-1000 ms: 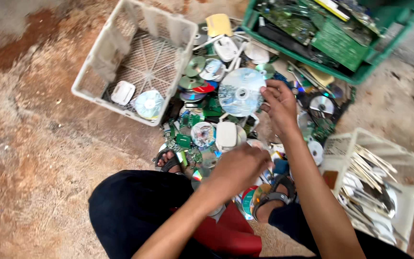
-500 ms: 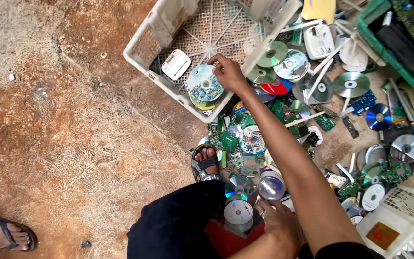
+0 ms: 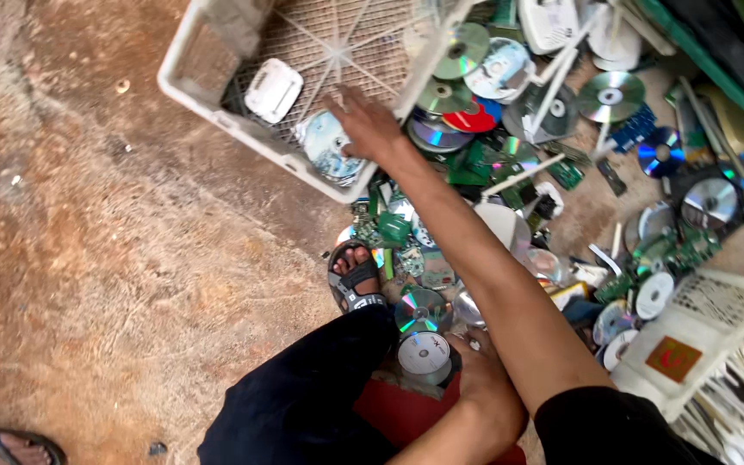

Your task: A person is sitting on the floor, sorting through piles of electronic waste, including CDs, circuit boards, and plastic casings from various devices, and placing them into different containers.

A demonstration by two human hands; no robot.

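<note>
White lattice crate tilted on bare reddish ground, holding a printed disc against its near wall and a small white square case further in. Right of it, a spread of loose discs and green circuit boards, well scattered. Right hand stretched over the crate rim, fingers spread and apart, fingertips at the printed disc, gripping nothing. Left hand low by the knee, closed around a small stack of discs. Disc probably light, stiff, slick-faced, prone to scratch and crack if bent; best pinched by edge and centre hole
</note>
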